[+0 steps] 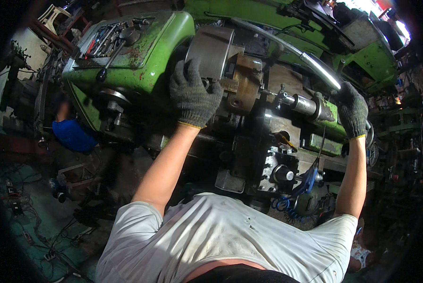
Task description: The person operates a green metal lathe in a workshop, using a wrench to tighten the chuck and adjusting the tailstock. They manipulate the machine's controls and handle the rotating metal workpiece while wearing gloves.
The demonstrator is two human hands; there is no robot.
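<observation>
My hands wear dark grey knitted gloves in front of a green lathe. My left hand (pixel 196 94) lies against the round steel chuck (pixel 211 49), its fingers apart. The chuck's jaws meet a brownish cylindrical workpiece (pixel 246 85). Over by the tailstock quill (pixel 305 104), my right hand (pixel 352 109) is closed around a long shiny metal pipe (pixel 317 68). This pipe slants up and left behind the workpiece, looking bent toward the picture's rim. A small metal fitting (pixel 281 96) sits between workpiece and quill.
The green headstock (pixel 145 61) carries a tray of tools (pixel 105 40) and a lever. Nearer my body are the tool post (pixel 280 172) and a blue air gun (pixel 306 181) with a coiled hose. A person in blue (pixel 74 133) is at the left; cables (pixel 39 236) lie on the floor.
</observation>
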